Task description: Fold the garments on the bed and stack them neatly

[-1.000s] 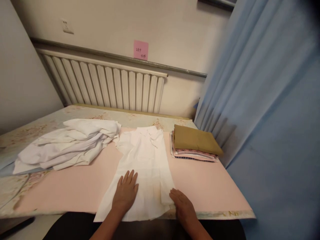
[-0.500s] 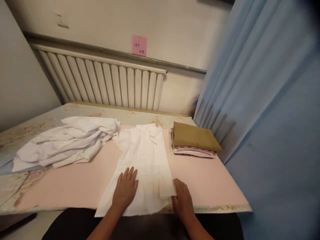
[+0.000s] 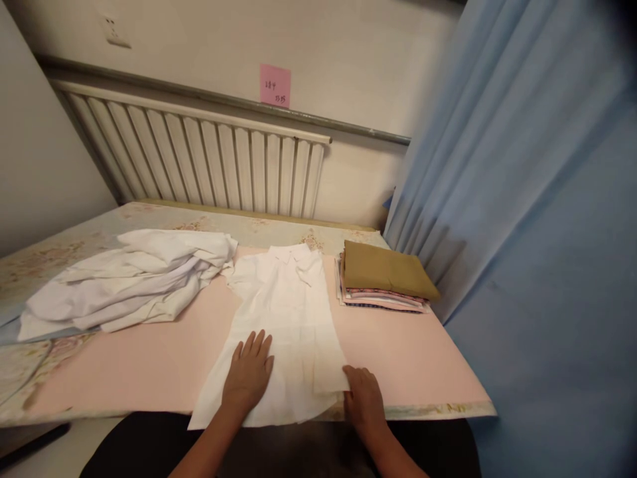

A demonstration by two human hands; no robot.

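Observation:
A white collared shirt [image 3: 286,312] lies spread out in front of me, its collar toward the wall and its right side folded inward. My left hand [image 3: 249,372] rests flat on the lower left part of the shirt, fingers stretched out. At the folded edge on the lower right, my right hand [image 3: 365,397] is closed on the shirt, with the thumb and fingertips at the corner of the fold. The shirt's hem reaches the near edge of the table.
A crumpled heap of white cloth [image 3: 134,279] lies to the left. On the right stands a stack of folded fabrics [image 3: 388,272], mustard on top. A pink cloth [image 3: 139,372] covers part of the floral tablecloth [image 3: 164,216]. A blue curtain [image 3: 522,199] hangs at the right; a radiator [image 3: 199,153] lines the wall.
The fingers of my right hand have curled in and closed on the shirt's folded edge. My left hand stays flat on the shirt. The view has shifted slightly.

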